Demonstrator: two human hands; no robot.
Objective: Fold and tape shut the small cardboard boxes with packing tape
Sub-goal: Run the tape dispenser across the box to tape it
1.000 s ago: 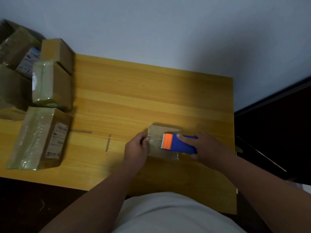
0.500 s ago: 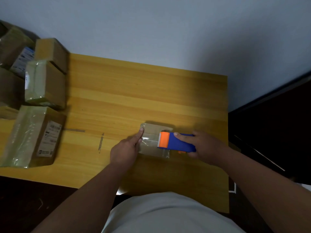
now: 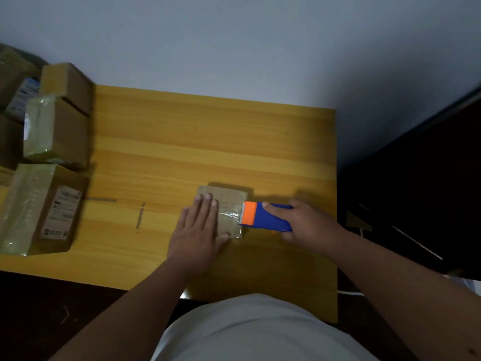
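Left hand (image 3: 197, 230), fingers straight, is being pressed flat on one small brown cardboard box (image 3: 223, 204) lying near the wooden table's (image 3: 208, 142) right front, and should be kept firm while one blue-and-orange tape dispenser (image 3: 265, 216), being gripped by the right hand (image 3: 307, 222), is being drawn across; four taped boxes (image 3: 52, 131) are being counted at left.

Taped boxes (image 3: 56, 131) crowd table (image 3: 208, 142) left edge; centre open.

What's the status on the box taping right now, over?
Left hand flat on small box. Right hand grips tape dispenser at box's right edge, tape stretched across top. Nothing in the way.
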